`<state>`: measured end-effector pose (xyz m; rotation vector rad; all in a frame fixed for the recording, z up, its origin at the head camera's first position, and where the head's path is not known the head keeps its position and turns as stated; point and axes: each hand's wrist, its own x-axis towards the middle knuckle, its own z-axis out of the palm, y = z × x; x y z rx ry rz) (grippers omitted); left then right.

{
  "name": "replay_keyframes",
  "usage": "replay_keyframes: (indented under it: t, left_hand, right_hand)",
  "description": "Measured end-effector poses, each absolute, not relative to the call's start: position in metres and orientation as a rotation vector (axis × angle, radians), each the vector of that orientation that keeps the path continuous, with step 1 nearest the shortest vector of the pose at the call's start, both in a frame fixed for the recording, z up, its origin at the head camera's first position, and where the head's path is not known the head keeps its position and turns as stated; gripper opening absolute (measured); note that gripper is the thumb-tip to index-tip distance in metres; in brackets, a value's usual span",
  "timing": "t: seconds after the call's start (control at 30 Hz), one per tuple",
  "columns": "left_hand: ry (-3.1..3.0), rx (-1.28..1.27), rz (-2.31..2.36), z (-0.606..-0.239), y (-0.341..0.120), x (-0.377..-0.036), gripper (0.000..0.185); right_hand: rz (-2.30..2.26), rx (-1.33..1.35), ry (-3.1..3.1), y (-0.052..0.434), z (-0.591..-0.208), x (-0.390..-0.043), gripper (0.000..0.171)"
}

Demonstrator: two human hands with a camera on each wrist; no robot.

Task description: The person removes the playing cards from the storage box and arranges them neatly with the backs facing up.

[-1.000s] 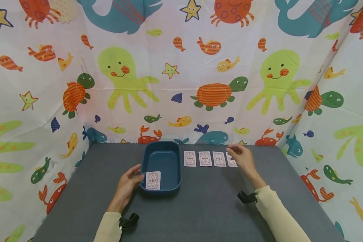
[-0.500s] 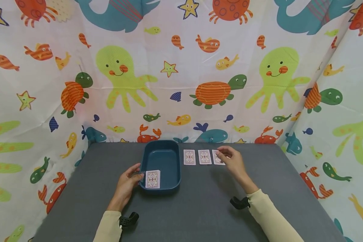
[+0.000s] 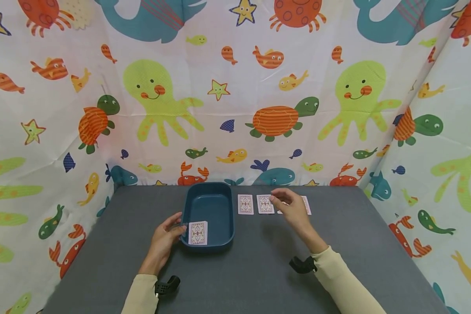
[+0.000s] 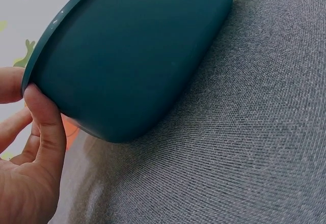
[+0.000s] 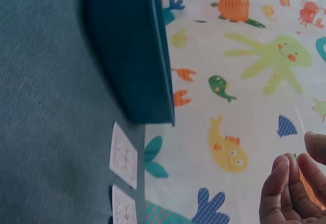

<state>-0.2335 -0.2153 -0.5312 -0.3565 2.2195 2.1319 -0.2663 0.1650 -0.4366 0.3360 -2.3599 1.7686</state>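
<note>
My left hand (image 3: pixel 165 237) pinches the left rim of a dark blue plastic bin (image 3: pixel 212 209) standing on the grey table, with the thumb outside, as the left wrist view shows. Inside the bin's near left corner lies a stack of playing cards (image 3: pixel 198 233), patterned back up. To the right, face-down cards run in a row: a first card (image 3: pixel 245 204), a second card (image 3: pixel 264 204), a third mostly hidden behind my right hand (image 3: pixel 292 210), and a fourth card (image 3: pixel 307 205) partly covered. That hand hovers over the row, fingers loosely bent, nothing visible between them.
A white cloth (image 3: pixel 220 126) printed with sea animals hangs behind the table (image 3: pixel 239 279) and down both sides. Black wrist cameras sit under the left wrist (image 3: pixel 168 285) and the right wrist (image 3: pixel 303 264).
My right hand has moved left along the row, from the fourth card to the third, baring part of the fourth. The left hand, bin and cards have stayed put.
</note>
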Motion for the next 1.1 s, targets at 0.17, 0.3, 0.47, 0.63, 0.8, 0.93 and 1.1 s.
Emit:
replay_keyframes:
  t: [0.17, 0.3, 0.47, 0.63, 0.8, 0.93, 1.1]
  left_hand:
    - [2.208, -0.372, 2.132, -0.532, -0.215, -0.234, 0.052]
    - [2.211, -0.37, 2.126, -0.533, -0.215, -0.235, 0.052]
    - [2.213, -0.371, 2.13, -0.533, -0.215, -0.235, 0.052]
    - [2.21, -0.374, 2.133, -0.534, -0.216, -0.236, 0.053]
    - [2.214, -0.375, 2.124, -0.531, -0.215, -0.235, 0.053]
    - [2.225, -0.377, 2.104, -0.529, -0.215, -0.235, 0.053]
    - [2.225, -0.389, 2.117, -0.53, -0.214, -0.235, 0.053]
  right_hand:
    - [1.797, 0.385, -2.346, 0.149, -0.417, -0.252, 0.023]
    - [1.824, 0.435, -2.344, 0.138, -0.416, -0.251, 0.023]
    - [1.904, 0.483, -2.308, 0.13, -0.43, -0.261, 0.024]
    - [1.916, 0.48, -2.306, 0.122, -0.441, -0.269, 0.024]
    - [1.908, 0.513, -2.305, 0.11, -0.443, -0.269, 0.024]
    - [1.928, 0.558, -2.307, 0.096, -0.427, -0.259, 0.022]
    - [1.958, 0.596, -2.324, 0.079, -0.416, -0.248, 0.024]
